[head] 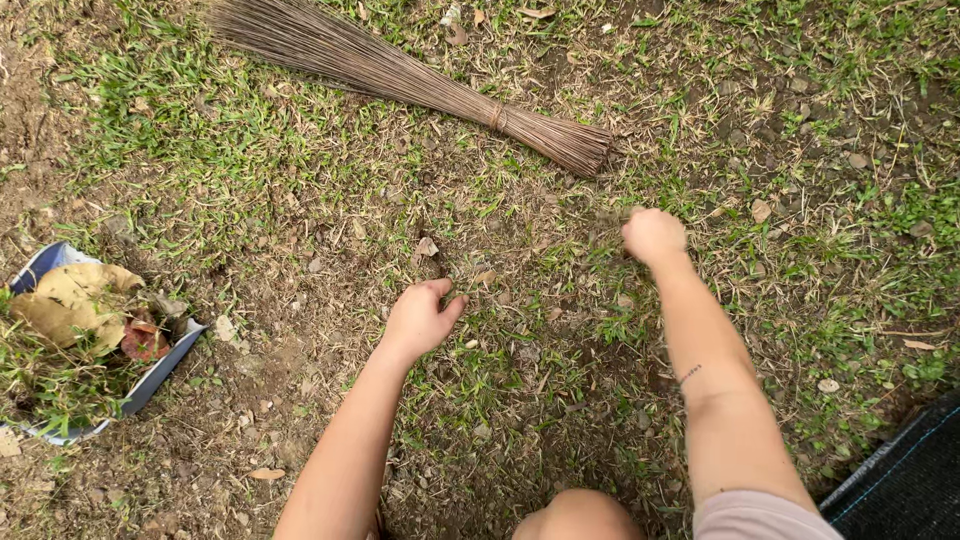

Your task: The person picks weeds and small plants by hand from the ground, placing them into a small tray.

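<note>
left hand (420, 318) grip pinched low on patchy green-brown grass (520, 300) at 6 o'clock, right hand (654, 236) fisted in turf, contents unclear; brown stick broom (400, 70) parked at 12, blue-grey debris-filled sack (150, 380) within reach at 9.

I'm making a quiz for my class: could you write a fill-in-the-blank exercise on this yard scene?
1. A stick ____ lies on the grass beyond both hands.
2. The left hand and right hand reach down to the ____.
3. The container at the left holds dry ____ and weeds.

Missing words: broom; grass; leaves
</note>
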